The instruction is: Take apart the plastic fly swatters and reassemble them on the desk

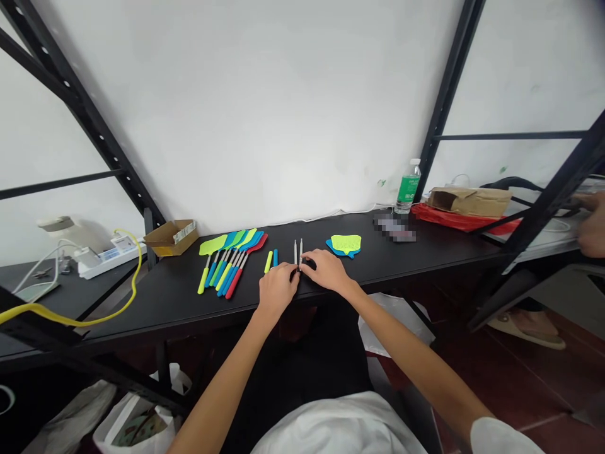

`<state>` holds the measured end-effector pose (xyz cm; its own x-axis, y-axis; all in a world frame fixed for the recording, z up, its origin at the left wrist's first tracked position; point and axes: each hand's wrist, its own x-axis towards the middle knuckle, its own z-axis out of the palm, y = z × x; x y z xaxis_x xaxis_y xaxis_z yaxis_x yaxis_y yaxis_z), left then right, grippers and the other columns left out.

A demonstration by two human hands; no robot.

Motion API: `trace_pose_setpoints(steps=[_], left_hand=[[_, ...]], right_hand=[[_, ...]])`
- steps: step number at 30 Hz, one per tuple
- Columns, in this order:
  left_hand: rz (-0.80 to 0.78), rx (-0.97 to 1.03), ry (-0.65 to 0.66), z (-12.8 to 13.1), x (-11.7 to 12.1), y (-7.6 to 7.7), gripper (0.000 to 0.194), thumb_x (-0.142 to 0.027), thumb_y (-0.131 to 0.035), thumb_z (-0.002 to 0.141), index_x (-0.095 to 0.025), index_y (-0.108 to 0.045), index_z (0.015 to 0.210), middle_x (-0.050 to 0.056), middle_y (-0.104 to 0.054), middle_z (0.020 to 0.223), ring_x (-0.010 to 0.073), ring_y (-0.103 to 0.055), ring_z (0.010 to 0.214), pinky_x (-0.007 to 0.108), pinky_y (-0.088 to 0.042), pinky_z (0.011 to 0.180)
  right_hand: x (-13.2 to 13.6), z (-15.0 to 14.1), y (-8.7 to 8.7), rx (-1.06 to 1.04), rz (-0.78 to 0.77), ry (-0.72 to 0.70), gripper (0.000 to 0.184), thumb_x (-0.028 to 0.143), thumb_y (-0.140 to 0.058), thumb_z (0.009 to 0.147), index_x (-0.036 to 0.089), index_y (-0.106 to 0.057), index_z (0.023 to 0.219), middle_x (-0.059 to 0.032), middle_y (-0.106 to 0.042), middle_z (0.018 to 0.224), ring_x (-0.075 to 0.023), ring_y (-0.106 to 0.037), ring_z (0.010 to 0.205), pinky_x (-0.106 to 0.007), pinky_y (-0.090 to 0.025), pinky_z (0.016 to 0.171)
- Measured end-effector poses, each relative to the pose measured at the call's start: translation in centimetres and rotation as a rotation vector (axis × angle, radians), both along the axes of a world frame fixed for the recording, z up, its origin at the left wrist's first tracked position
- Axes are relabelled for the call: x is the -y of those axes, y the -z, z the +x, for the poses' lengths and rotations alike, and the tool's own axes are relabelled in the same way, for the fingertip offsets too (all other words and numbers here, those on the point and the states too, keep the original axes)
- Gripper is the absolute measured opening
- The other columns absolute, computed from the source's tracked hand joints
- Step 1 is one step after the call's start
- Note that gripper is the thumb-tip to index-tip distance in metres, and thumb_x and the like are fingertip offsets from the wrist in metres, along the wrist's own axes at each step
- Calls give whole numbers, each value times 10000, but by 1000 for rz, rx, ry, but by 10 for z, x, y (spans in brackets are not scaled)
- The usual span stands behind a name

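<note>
We had a white shirt (350, 429) nearest the camera, bottom centre of the frame, with both bare forearms reaching up from it to the black desk (161, 306). We logged two thin metal rods (301, 247) side by side near the frame centre, pointing away from the camera. We marked the left hand (278, 290) and the right hand (325, 267) as closed, fingertips pinching at the rods' lower ends; we couldn't tell which fingers held which rod. Just left of the rods, we noted a yellow-green grip (268, 261) and a blue grip (275, 257), lower ends hidden by the left hand. Further left, we saw a row of flat-headed tools (231, 261) in yellow-green, blue, green and red, overlapping. Right of the right hand, we saw a yellow-green perforated head (346, 244) lying on a blue head (350, 253). We had an open cardboard box (171, 238) and a white power strip (113, 255) on the left of the frame; on the right, a green-labelled bottle (408, 187), a brown carton (469, 202) on red plastic (437, 216), and another person's hand (592, 224) at the edge.
</note>
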<state>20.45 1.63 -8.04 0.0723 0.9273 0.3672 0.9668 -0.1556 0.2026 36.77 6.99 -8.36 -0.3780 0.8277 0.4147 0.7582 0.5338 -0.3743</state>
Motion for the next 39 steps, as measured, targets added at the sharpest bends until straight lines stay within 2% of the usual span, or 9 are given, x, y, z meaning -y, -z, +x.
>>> trace_pose_setpoints(steps=[5,13,24,33,36,39], left_hand=[[29,3,29,1,-3,2,290,-344,-482,974,-292,-700,1158,41,-713,1176,236,-657,1012,298,-457,676],[63,24,29,-3,-5,5,276,-341,-488,966,-303,-707,1130,11,-731,1145,232,-661,1014,301,-471,682],[27,54,-12,-1,-3,3,298,-320,-500,950,-290,-709,1160,44,-726,1162,242,-659,1029,313,-498,762],[43,74,13,0,-1,1,294,-308,-496,940,-283,-715,1134,29,-730,1160,229,-670,991,296,-479,713],[89,62,0,-11,1,-4,289,-328,-505,934,-274,-719,1122,30,-727,1166,224,-675,974,297,-482,743],[145,23,-113,-43,4,-13,301,-344,-499,928,-260,-721,1113,41,-723,1158,240,-670,1000,314,-489,791]], right_hand=[[-1,1,1,22,16,-16,353,422,-524,978,242,-680,1238,-84,-689,1172,-251,-602,1083,-327,-446,877],[-5,2,6,19,54,-133,276,297,-498,990,265,-709,1165,-44,-702,1192,-220,-600,1039,-329,-439,899],[-5,2,8,-29,55,-125,294,372,-558,956,258,-707,1183,-44,-718,1167,-248,-612,1033,-345,-449,861],[-5,1,7,-65,52,-150,290,356,-570,949,255,-706,1185,-58,-717,1147,-240,-619,1035,-347,-449,887],[-6,1,8,-88,46,-149,283,369,-584,944,254,-709,1170,-64,-714,1126,-231,-625,1017,-339,-452,880],[-7,2,8,-115,37,-144,266,365,-588,940,256,-713,1148,-62,-710,1118,-218,-635,978,-326,-455,853]])
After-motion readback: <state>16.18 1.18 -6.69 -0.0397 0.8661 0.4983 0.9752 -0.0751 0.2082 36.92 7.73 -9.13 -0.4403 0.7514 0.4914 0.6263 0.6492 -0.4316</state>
